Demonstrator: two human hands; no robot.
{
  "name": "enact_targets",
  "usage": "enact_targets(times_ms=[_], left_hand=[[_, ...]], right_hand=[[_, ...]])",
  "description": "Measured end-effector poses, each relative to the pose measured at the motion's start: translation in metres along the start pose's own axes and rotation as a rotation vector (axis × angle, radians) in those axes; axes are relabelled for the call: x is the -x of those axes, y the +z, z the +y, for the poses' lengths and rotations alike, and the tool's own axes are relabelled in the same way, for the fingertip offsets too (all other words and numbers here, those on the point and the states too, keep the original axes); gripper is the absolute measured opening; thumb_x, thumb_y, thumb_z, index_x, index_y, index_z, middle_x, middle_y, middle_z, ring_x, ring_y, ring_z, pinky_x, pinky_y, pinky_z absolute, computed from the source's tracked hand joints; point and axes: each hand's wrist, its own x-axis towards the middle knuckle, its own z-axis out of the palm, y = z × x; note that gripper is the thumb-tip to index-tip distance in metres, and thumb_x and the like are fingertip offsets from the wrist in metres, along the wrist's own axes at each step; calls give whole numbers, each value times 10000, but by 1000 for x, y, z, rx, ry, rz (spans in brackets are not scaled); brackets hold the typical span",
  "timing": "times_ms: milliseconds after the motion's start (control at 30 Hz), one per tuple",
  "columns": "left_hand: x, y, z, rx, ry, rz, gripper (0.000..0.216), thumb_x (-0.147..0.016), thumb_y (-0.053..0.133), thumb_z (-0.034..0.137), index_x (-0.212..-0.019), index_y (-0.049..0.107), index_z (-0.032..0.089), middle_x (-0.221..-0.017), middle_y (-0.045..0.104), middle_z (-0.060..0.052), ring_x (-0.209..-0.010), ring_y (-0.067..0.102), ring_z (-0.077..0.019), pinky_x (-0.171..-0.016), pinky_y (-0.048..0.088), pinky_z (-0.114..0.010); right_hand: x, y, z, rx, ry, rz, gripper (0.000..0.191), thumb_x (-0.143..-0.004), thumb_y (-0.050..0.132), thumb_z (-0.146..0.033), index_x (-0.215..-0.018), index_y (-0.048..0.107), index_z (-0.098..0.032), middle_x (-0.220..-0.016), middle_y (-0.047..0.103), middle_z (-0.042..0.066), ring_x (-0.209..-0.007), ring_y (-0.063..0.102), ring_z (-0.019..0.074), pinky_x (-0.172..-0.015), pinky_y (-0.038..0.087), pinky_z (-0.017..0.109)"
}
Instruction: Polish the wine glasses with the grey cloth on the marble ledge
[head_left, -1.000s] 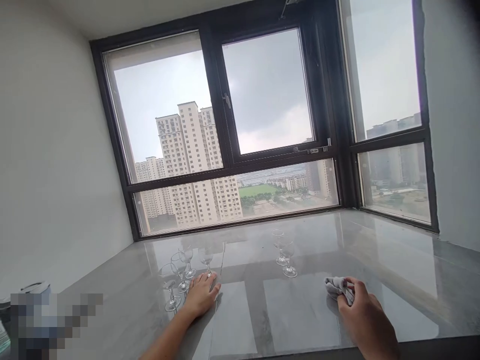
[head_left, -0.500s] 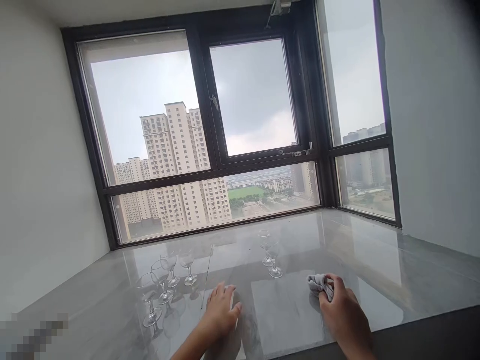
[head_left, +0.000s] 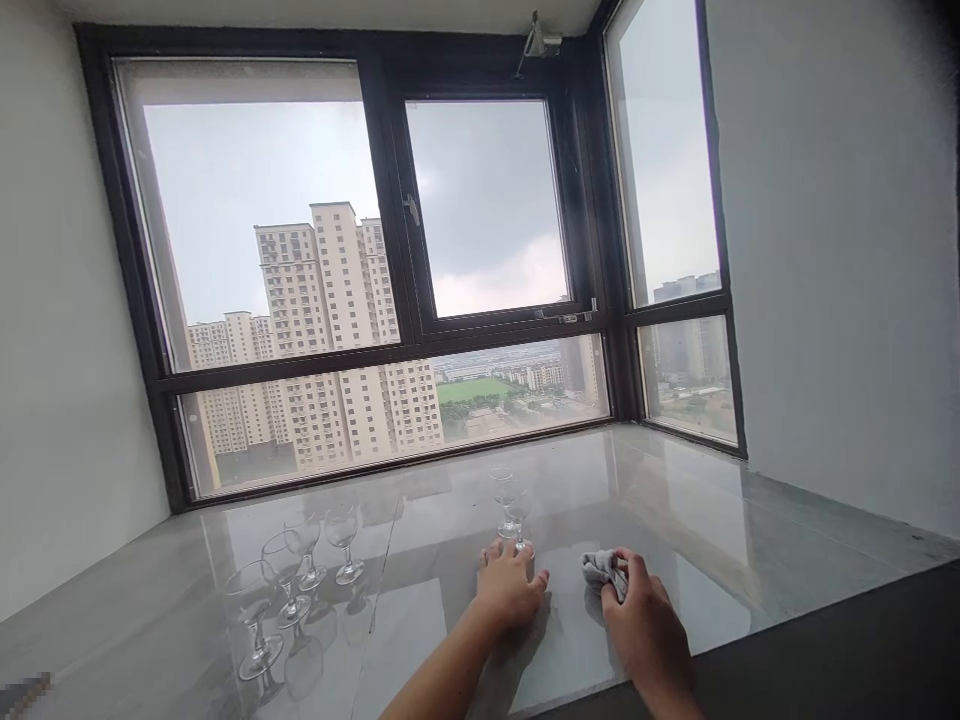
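My left hand (head_left: pixel 511 588) reaches over the tiled ledge with its fingers spread. Its fingertips overlap the foot of the nearer of two clear stemmed glasses (head_left: pixel 519 507); whether they touch it I cannot tell. The farther stemmed glass (head_left: pixel 503 487) stands upright just behind. To the right, my right hand (head_left: pixel 646 625) is closed around a bunched grey cloth (head_left: pixel 600 570), held at or just above the ledge. Several more stemmed glasses (head_left: pixel 257 610) stand upright in a slanting row on the left side.
The glossy grey tiled ledge (head_left: pixel 420 640) mirrors the window light, and a dark front face (head_left: pixel 840 630) drops below its edge. Dark-framed windows (head_left: pixel 487 200) rise behind it. White walls (head_left: pixel 825 250) flank both sides. A blurred patch (head_left: pixel 26 695) lies at the lower left corner.
My left hand has moved right and forward, from bare ledge to the nearer of the two glasses. The view has shifted slightly. My right hand still holds the cloth.
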Motion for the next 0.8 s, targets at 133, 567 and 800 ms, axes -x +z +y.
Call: enact_targets(times_ms=[133,567,800], left_hand=[[37,-7,-23,-46,13,35,707,-898,386,640,-1486,481,260,-1598,395,-68,-1502,209,-373,-1233,114,-562],[149,-51,-173,-192,-534,144,619,-951,332,523,-1488,485,256,-1588,415,-60,-1476,305,-354,-1205,203,-540],[143,-59,-199,-192,-618,85,639,-964,327,468,-1561,346,241,-1651,270,-84,-1513,234,-337,-1210,179,-543]], right_hand=[[2,-2,0,10,9,-19,286,-957,385,-298,-1208,510,-240,-982,635,80,-792,660,241,-608,437,303],[-6,22,24,-40,-95,57,316,-894,385,-368,-1141,529,-234,-926,644,110,-890,652,315,-642,466,365],[-8,24,25,-52,-66,53,321,-890,383,-389,-1140,522,-246,-926,649,107,-855,659,317,-643,475,381]])
